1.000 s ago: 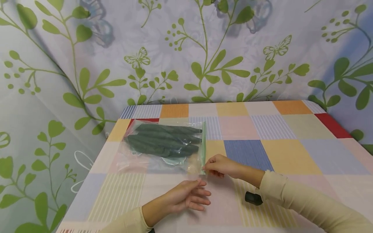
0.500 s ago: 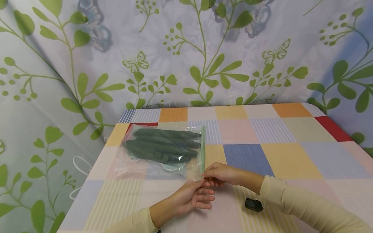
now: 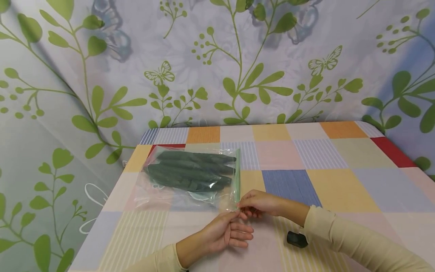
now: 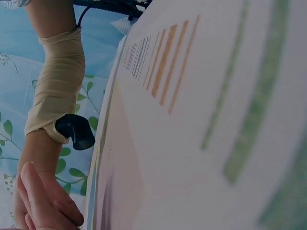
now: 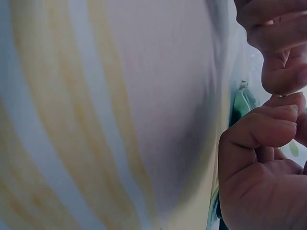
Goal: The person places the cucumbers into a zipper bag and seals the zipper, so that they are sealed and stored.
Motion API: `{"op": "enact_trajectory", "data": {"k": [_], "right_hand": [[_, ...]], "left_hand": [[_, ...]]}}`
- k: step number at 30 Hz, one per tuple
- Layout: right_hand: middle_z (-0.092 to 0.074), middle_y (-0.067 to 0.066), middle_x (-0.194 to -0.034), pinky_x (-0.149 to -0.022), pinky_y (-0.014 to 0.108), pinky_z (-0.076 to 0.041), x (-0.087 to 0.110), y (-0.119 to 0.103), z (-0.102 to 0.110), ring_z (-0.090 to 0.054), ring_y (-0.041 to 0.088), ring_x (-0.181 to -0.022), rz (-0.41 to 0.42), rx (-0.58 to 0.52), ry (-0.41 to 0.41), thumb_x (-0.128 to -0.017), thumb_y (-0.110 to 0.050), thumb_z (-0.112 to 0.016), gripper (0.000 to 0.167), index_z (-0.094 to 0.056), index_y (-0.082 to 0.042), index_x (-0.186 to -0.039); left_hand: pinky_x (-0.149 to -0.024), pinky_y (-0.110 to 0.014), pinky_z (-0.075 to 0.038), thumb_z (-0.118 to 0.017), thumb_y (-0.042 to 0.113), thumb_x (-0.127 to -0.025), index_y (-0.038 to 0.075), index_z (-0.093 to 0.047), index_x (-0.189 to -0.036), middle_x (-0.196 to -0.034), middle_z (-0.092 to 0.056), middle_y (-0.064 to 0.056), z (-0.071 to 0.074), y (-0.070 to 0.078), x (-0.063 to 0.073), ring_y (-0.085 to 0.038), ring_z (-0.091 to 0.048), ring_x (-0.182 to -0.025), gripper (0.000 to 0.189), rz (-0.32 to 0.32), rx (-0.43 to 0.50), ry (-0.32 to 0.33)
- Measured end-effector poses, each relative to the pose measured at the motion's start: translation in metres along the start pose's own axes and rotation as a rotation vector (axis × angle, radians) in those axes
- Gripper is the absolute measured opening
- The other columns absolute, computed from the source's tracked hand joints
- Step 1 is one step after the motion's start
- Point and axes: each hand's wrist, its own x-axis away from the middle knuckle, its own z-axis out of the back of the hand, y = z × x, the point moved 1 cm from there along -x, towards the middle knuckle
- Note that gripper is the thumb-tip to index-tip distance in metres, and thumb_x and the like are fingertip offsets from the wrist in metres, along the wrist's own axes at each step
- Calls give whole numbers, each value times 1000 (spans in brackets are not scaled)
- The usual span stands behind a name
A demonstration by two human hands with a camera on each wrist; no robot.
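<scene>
A clear zip bag (image 3: 224,196) with a green strip (image 3: 237,177) along its right edge lies flat on the table. Inside it are several long, dark green pieces (image 3: 190,170) with tapered ends. At the bag's near right corner, my right hand (image 3: 261,204) pinches the end of the strip between thumb and curled fingers. From below, my left hand (image 3: 222,232) meets it there, pinching the same corner with thumb and forefinger while its other fingers stay loosely spread. The right wrist view has the fingertips of the left hand (image 5: 278,43) and right hand (image 5: 261,163) together.
A patchwork-patterned cloth (image 3: 326,241) covers the table. Behind it hangs a leaf-printed curtain (image 3: 200,49). A black wrist camera (image 3: 297,239) sits under the right sleeve (image 3: 340,230). A white cord (image 3: 89,196) shows beyond the table's left edge.
My left hand has moved up and right to the bag's corner, its thumb and forefinger coming together beside the right fingertips. The right hand keeps its pinch on the strip's end.
</scene>
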Motion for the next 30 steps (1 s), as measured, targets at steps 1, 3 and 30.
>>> {"op": "enact_trajectory", "data": {"k": [1,3,30], "right_hand": [[-45,-8,-50,-41,16,-29,-1,0,1,-36,3,-44,-2,-2,2,-87,-21,-55,26,-56,-13,-62],[-45,-8,-50,-40,16,-29,-3,0,2,-35,3,-43,-8,-4,3,-87,-21,-55,26,-56,-13,-62],[-42,-6,-47,-37,16,-36,-46,5,54,-40,4,-35,-68,-32,158,-89,-15,-51,28,-50,-8,-62]], "left_hand": [[-71,-33,-55,-40,32,-95,15,-51,-94,-86,-68,-4,0,0,0,-14,-67,-79,20,1,-5,5],[-71,-34,-55,-39,31,-95,15,-49,-93,-87,-68,-6,0,-1,-1,-15,-67,-79,19,4,-17,22],[-74,-34,-54,-41,31,-94,17,-47,-89,-83,-67,-6,3,-4,0,-15,-67,-78,17,-1,24,3]]}}
